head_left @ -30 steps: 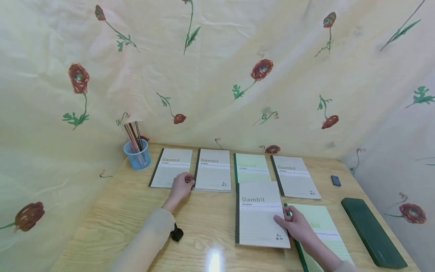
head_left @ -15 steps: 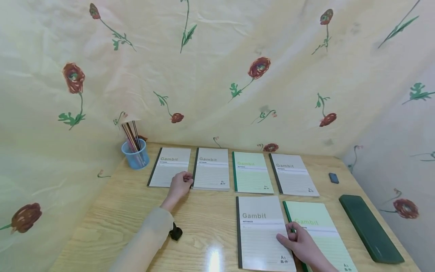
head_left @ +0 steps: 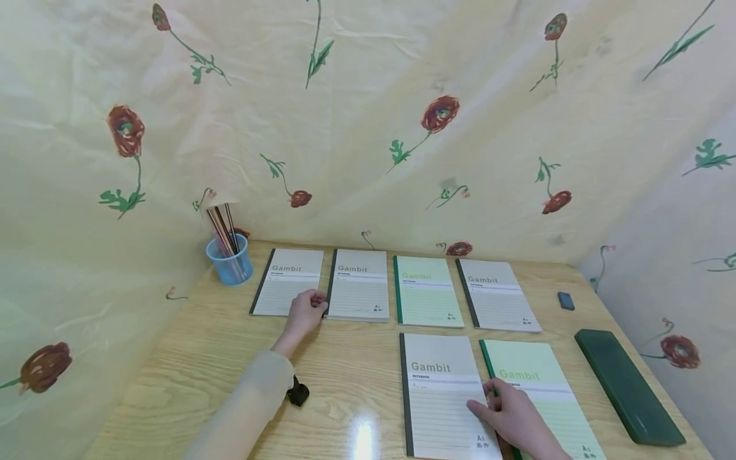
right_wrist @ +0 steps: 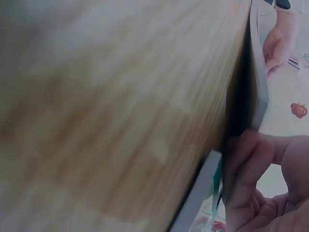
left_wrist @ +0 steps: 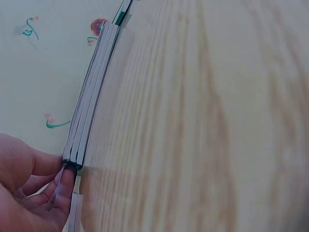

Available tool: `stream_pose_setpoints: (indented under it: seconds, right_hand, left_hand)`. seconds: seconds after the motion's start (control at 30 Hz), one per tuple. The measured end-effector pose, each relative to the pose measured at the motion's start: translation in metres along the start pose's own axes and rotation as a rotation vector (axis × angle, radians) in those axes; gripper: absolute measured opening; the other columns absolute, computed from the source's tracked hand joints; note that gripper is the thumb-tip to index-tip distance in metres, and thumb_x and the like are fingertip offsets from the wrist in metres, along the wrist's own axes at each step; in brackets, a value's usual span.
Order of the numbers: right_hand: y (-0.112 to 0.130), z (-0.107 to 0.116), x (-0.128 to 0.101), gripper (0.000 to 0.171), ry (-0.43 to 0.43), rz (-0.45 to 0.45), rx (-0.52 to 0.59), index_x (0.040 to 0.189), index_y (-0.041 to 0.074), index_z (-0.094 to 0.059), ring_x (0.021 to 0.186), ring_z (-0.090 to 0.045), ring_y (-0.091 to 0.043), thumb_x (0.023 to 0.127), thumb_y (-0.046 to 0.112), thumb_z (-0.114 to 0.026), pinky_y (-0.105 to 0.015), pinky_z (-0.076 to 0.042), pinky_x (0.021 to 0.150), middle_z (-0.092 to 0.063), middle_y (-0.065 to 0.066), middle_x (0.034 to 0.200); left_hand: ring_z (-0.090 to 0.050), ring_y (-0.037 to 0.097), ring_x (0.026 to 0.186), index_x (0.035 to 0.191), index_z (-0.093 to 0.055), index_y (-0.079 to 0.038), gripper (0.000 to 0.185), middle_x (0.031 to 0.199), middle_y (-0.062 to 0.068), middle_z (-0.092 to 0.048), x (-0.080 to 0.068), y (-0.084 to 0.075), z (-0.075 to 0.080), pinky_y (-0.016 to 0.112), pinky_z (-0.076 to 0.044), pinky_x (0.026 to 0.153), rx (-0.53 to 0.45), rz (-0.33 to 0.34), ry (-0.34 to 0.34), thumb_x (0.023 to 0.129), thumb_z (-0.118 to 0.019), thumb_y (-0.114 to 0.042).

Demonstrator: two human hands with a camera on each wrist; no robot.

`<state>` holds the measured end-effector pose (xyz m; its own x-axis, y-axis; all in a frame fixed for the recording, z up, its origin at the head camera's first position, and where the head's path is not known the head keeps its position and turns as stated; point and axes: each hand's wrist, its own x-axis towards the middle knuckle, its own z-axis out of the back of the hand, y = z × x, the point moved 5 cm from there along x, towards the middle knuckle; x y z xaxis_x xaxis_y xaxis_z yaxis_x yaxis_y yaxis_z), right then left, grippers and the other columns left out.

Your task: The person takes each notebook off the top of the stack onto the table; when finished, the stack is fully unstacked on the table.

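In the head view my right hand [head_left: 513, 414] pinches the right edge of a white notebook [head_left: 439, 412] with a dark spine, thumb on the cover. The right wrist view shows its fingers [right_wrist: 248, 162] under that notebook's edge, with a dark gap between the notebook and the tabletop. A pale green notebook [head_left: 554, 390] lies just right of it, partly behind the hand. At the back row, my left hand [head_left: 303, 316] pinches the near left corner of a white notebook [head_left: 361, 291]. Seen from the left wrist, layered notebooks [left_wrist: 94, 96] sit at that thumb and finger.
The back row also holds a white notebook [head_left: 290, 275] at left, a green notebook [head_left: 428, 294] and another white notebook [head_left: 499, 297]. A blue pencil cup [head_left: 232, 268] stands at the left corner. Far right are a small dark block [head_left: 566, 301] and a dark green case [head_left: 629, 390].
My right hand has brought the white notebook toward the front edge and lower, uncovering the green notebook in the back row. The left hand stays at its corner. Little differs over the last half second.
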<state>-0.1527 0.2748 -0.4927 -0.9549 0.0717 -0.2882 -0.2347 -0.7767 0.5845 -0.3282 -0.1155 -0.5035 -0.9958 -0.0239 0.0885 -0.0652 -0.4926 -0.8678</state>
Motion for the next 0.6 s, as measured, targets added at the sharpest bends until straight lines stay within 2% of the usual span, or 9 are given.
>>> stream_pose_setpoints:
  seconds: [0.27, 0.43, 0.6]
  right_hand:
    - [0.0011, -0.0012, 0.0020, 0.051, 0.023, -0.021, -0.072, 0.110, -0.002, -0.058, 0.056, -0.049, -0.017, 0.086, 0.039, -0.077, -0.030, -0.039, 0.052, -0.053, -0.004, 0.067]
    - [0.0000, -0.0009, 0.0029, 0.054, 0.029, -0.045, -0.093, 0.109, -0.001, -0.058, 0.059, -0.048, -0.018, 0.085, 0.043, -0.077, -0.030, -0.037, 0.054, -0.051, -0.005, 0.068]
    - [0.0017, 0.0009, 0.0009, 0.056, 0.010, -0.027, -0.094, 0.110, 0.001, -0.056, 0.056, -0.046, -0.017, 0.085, 0.047, -0.076, -0.029, -0.034, 0.053, -0.050, -0.004, 0.066]
  left_hand:
    - [-0.062, 0.027, 0.091, 0.107, -0.068, 0.006, 0.016, 0.097, 0.014, -0.068, -0.0006, -0.0006, 0.0004, 0.041, -0.052, 0.084, 0.010, -0.004, 0.001, 0.092, -0.064, 0.000]
    - [-0.062, 0.027, 0.092, 0.108, -0.068, 0.006, 0.017, 0.097, 0.013, -0.068, -0.0004, 0.0000, 0.0001, 0.042, -0.052, 0.085, 0.020, -0.002, 0.001, 0.093, -0.063, 0.000]
    - [-0.062, 0.027, 0.092, 0.108, -0.068, 0.005, 0.017, 0.097, 0.013, -0.068, 0.0001, 0.0004, -0.0001, 0.042, -0.052, 0.084, 0.026, -0.002, -0.002, 0.093, -0.064, -0.001]
